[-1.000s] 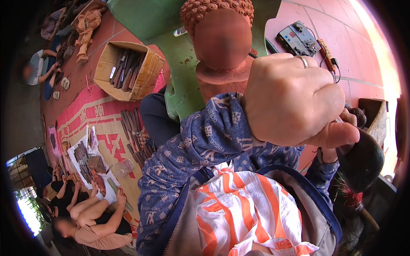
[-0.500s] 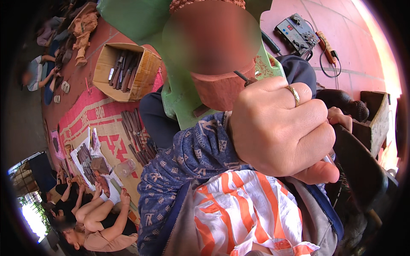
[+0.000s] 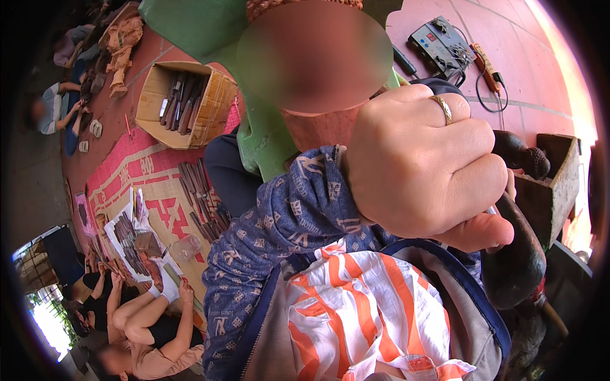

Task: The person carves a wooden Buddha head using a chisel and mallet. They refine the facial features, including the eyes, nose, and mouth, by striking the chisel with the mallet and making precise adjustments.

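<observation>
Left hand [image 3: 426, 162] has swung closer to camera, fingers fisted tight on something hidden, right hand unseen, carved wooden figure [image 3: 318, 120] now mostly blocked.

Red tiled floor [image 3: 559, 70] carries everything. Red-and-tan woven mat [image 3: 136, 184] spread over its left part. Open cardboard box [image 3: 184, 105] sits at mat's far edge, dark long-handled tools standing inside. More tools in loose row [image 3: 203, 200] on mat beside box. White sheet [image 3: 130, 235] further left, with another tool cluster on it. Clear plastic cup [image 3: 184, 247] on mat near sheet. Grey electrical unit [image 3: 441, 44] and orange power strip [image 3: 486, 66] with black cable on bare tile, upper right. Seated person [image 3: 146, 317] on mat, lower left.
</observation>
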Demonstrator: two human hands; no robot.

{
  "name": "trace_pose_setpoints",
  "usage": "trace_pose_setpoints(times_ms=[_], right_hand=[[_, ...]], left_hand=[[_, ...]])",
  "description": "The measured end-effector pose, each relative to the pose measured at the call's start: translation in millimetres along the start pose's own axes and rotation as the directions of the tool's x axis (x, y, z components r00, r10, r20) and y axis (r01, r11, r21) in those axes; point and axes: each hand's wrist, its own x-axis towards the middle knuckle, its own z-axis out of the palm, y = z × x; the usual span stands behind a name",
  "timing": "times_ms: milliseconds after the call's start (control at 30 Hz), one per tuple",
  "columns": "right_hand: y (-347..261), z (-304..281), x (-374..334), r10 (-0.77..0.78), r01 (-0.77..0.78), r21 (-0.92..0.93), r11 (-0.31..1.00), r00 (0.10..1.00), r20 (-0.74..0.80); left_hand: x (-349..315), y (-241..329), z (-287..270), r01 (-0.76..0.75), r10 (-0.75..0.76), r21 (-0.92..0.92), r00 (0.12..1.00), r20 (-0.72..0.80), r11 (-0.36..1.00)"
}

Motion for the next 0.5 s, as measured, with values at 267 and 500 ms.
trace_pose_setpoints(times_ms=[267, 500], right_hand=[[-20.0, -10.8, 8.2, 0.159, -0.147, -0.085, 0.985, 0.975, 0.158], [-13.0, -15.8, 13.3, 0.140, -0.129, -0.060, 0.990, 0.961, 0.238]], left_hand=[[3.0, -5.8, -0.2, -0.020, 0.020, -0.002, 1.000, -0.003, 1.000], [5.7, -11.5, 3.4, -0.035, 0.034, -0.012, 0.997, -0.076, 0.999]])
